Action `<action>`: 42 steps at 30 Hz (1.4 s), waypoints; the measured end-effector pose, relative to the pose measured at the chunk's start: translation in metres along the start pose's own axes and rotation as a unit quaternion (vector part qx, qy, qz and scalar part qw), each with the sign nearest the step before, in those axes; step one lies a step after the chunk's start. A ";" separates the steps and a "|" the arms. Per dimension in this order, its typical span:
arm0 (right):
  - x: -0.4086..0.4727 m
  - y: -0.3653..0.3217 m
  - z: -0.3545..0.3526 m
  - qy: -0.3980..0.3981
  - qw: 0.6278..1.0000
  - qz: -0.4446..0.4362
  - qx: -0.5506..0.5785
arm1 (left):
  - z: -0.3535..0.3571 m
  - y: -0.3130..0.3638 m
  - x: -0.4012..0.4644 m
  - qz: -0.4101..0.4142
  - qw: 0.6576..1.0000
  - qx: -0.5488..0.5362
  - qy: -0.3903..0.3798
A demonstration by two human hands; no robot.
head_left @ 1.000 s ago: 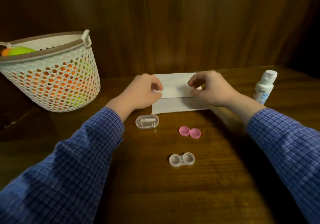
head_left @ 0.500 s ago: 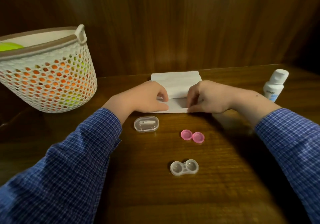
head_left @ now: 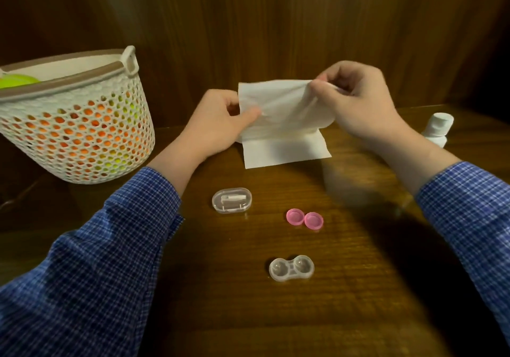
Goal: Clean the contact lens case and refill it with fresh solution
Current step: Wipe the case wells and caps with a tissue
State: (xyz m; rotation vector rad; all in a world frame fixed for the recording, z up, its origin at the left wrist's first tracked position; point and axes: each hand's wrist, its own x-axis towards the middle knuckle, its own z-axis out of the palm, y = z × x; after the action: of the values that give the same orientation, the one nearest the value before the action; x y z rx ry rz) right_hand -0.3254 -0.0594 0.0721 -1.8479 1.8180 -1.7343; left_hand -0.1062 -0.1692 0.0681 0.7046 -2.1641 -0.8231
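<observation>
our right hand [head_left: 356,103] pinches top right corner of tissue [head_left: 281,125], fingers curled on it, lifting that edge. our left hand [head_left: 218,125] grips tissue's left side, thumb pressed on front. tissue's near flap lies flat on table [head_left: 248,315]. lens case [head_left: 291,268] sits open, near centre, apart from both hands. two pink caps [head_left: 304,220] touching, just beyond it. clear box [head_left: 231,200] left of caps. bottle [head_left: 438,130] far right, partly behind wrist. basket [head_left: 80,125] far left.
</observation>
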 end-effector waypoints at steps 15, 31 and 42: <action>0.002 -0.006 0.000 -0.022 0.997 0.062 0.032 | 0.003 -0.011 -0.004 -0.030 0.972 0.078 -0.218; 0.011 -0.041 -0.007 0.091 0.974 0.179 0.101 | -0.020 0.032 -0.008 -0.056 0.974 -0.164 -0.146; -0.065 -0.095 -0.061 -0.272 0.915 -0.013 0.298 | -0.046 0.062 -0.089 -0.124 0.945 -0.284 -0.103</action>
State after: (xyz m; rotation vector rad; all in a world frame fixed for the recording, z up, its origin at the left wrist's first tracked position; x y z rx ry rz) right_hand -0.2824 0.0552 0.1163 -1.8165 0.9302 -1.3585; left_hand -0.0313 -0.0841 0.1009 0.6098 -1.8798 -1.6327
